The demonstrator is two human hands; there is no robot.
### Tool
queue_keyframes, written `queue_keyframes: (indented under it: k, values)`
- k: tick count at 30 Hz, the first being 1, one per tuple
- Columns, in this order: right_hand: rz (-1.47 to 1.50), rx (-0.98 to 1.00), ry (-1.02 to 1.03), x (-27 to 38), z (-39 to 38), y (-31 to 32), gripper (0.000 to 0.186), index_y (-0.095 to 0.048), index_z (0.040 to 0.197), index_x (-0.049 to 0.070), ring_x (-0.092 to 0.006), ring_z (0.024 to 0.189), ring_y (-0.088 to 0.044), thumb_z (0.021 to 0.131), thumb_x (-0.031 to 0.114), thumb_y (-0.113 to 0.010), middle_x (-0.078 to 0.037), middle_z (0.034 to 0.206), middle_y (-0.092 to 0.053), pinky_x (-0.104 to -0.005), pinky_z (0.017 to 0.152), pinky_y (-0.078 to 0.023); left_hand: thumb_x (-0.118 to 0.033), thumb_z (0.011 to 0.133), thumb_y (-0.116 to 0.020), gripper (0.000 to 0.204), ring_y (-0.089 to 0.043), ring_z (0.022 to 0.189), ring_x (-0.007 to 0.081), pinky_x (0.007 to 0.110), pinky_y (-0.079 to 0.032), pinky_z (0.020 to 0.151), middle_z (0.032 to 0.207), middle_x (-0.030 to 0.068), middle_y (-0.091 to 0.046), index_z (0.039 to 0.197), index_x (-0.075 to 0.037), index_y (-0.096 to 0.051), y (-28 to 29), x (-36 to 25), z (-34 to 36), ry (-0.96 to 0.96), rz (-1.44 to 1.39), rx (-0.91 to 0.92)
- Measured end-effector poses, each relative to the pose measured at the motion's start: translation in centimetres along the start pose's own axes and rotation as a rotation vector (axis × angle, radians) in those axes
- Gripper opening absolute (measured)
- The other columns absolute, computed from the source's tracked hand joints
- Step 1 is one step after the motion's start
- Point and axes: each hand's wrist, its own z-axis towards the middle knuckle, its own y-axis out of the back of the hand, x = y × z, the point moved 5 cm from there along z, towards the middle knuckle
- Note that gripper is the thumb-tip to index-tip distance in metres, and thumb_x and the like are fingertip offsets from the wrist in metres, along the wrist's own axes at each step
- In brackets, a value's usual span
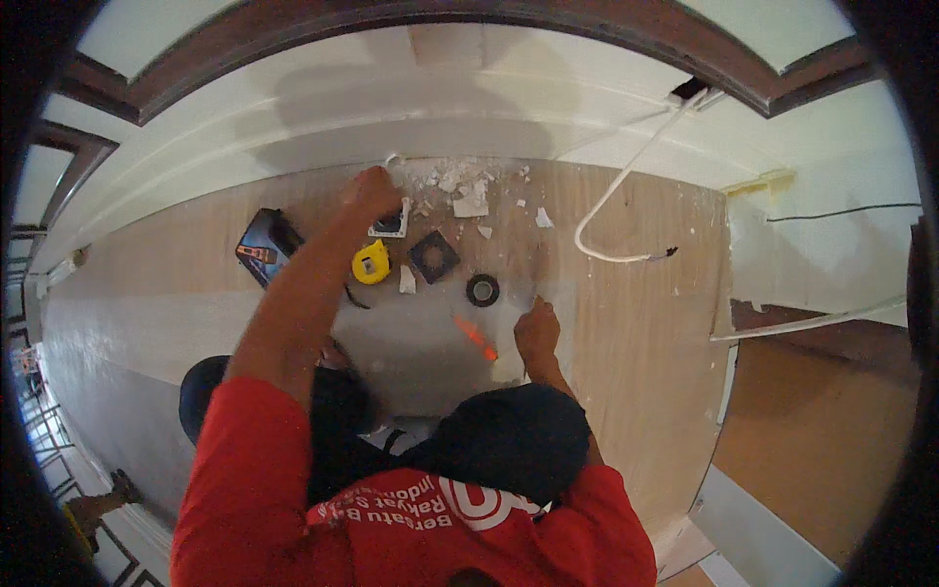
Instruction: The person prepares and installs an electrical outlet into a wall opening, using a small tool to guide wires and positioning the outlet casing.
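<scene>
**Left hand up by the white wall, right hand lower beside the tools**

From the left, we see wood-grained, light brown floor running out to the white wall, with room beside one dark box printed with an orange tool; its contents are hidden from us. The left hand is curled near the floor's far edge; we cannot tell whether it pinches anything. Just below it lies one white square frame with a dark middle. Next come one yellow tape measure and one black square plate with a round hole. Beyond them is a heap of broken white chips, too many for us to count. Then we find one black ring-shaped roll and one slim orange tool. The right hand is also curled, its grip unclear to us. Further right, floor stretches beneath one bent white cable from a dark wall opening.
</scene>
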Motion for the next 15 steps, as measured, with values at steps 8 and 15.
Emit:
queue_keyframes:
  k: [8,15]
  values:
    - [0.262,-0.122,0.351,6.0,2.5,6.3,0.021,-0.063,0.098,-0.002,-0.0382,0.073,-0.063,0.091,0.015,-0.054,-0.023,0.081,-0.061,-0.0459,0.065,-0.05,-0.048,0.085,-0.067,0.048,-0.066,0.076,0.0241,0.039,-0.052,0.072,0.087,0.0148,-0.071,0.093,-0.001,-0.072,-3.6,-11.4,-5.5,0.205,-1.313,-0.111]
    - [0.404,0.163,0.126,19.1,11.6,20.9,0.03,-0.067,0.109,0.001,-0.0162,0.061,-0.051,0.096,0.027,-0.058,-0.012,0.071,-0.061,-0.0348,0.06,-0.044,-0.046,0.093,-0.061,0.047,-0.064,0.081,0.0187,0.034,-0.054,0.07,0.093,0.0113,-0.068,0.098,0.0,-0.067,4.0,-17.5,-7.8,0.052,-2.158,0.057]
